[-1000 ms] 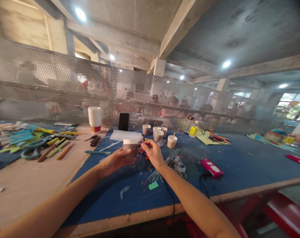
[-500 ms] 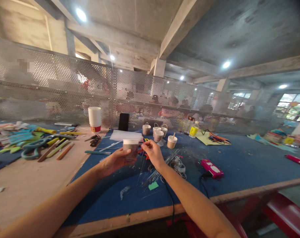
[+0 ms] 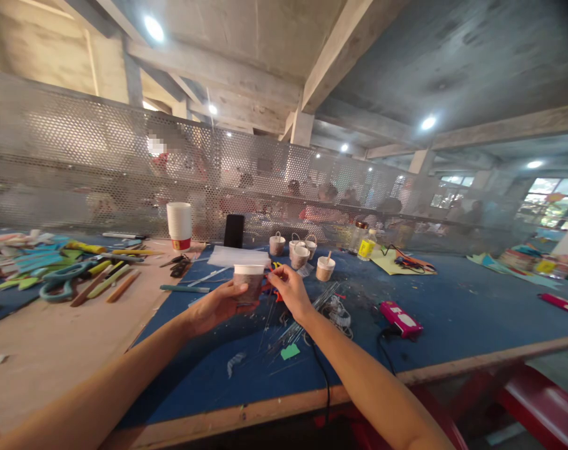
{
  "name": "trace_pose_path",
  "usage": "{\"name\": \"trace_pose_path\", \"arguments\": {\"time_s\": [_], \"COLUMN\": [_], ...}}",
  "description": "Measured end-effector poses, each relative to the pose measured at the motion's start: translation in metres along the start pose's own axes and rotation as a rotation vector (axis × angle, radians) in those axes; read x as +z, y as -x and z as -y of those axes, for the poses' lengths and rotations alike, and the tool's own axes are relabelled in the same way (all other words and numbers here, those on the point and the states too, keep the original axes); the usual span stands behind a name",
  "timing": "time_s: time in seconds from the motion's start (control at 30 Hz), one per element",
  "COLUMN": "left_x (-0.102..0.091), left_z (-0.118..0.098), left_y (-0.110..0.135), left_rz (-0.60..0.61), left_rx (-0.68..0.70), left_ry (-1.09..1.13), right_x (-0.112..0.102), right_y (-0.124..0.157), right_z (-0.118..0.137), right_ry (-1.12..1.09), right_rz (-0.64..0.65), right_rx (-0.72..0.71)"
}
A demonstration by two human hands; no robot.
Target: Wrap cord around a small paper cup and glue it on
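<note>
Holding a brown cup [image 3: 248, 285] roughly upright, the left hand [image 3: 222, 304] wraps thumb and fingers about its wall below the white rim, the cup being raised above the blue table [image 3: 462, 306] between its near and far edges. The right hand [image 3: 288, 286] bunches its fingertips just beside the cup's right side; how nearly they close, or whether on some thin piece, cannot be told. Beside this hand, loose wires [image 3: 322, 301] slant toward the table's near edge, with tangled pale string [image 3: 340, 312] to their right and a green scrap [image 3: 290, 352] closer to that edge. Translucent sheets [image 3: 237, 255] lie behind the left hand; a dark phone [image 3: 234, 230] stands near the far edge, before a perforated screen [image 3: 246, 156]. Farther right stand small buckets [image 3: 299, 255] with looped handles and, slightly nearer, a tan cup [image 3: 326, 269] containing a stick. A yellow-labelled bottle [image 3: 366, 247] occupies the far edge beyond them. A pink device [image 3: 400, 319] rests nearer the front edge. On the pinkish board [image 3: 72, 356] at left lie blue-handled scissors [image 3: 54, 292]; a stack of paper cups [image 3: 179, 224] stands by its far edge.
</note>
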State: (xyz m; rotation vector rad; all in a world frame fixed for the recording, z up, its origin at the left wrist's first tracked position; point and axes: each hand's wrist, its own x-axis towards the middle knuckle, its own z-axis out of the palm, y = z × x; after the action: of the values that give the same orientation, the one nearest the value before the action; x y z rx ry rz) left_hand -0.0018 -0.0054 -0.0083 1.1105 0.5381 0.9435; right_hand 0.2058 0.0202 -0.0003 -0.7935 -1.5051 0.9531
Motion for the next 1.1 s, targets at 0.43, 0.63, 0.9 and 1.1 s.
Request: {"name": "trace_pose_path", "arguments": {"time_s": [0.43, 0.63, 0.9, 1.1], "left_x": [0.003, 0.0, 0.001, 0.003], "left_z": [-0.002, 0.0, 0.0, -0.002], "left_y": [0.001, 0.001, 0.001, 0.002], "left_rz": [0.008, 0.052, 0.051, 0.027], "left_rx": [0.006, 0.007, -0.003, 0.003], "left_ry": [-0.01, -0.013, -0.024, -0.053], "right_x": [-0.001, 0.0, -0.003, -0.002], "right_y": [-0.001, 0.0, -0.003, -0.001], "right_z": [-0.001, 0.001, 0.001, 0.007], "right_ry": [0.03, -0.013, -0.148, -0.265], "right_rz": [0.015, 0.03, 0.075, 0.091], "right_rx": [0.046, 0.121, 0.223, 0.296]}}
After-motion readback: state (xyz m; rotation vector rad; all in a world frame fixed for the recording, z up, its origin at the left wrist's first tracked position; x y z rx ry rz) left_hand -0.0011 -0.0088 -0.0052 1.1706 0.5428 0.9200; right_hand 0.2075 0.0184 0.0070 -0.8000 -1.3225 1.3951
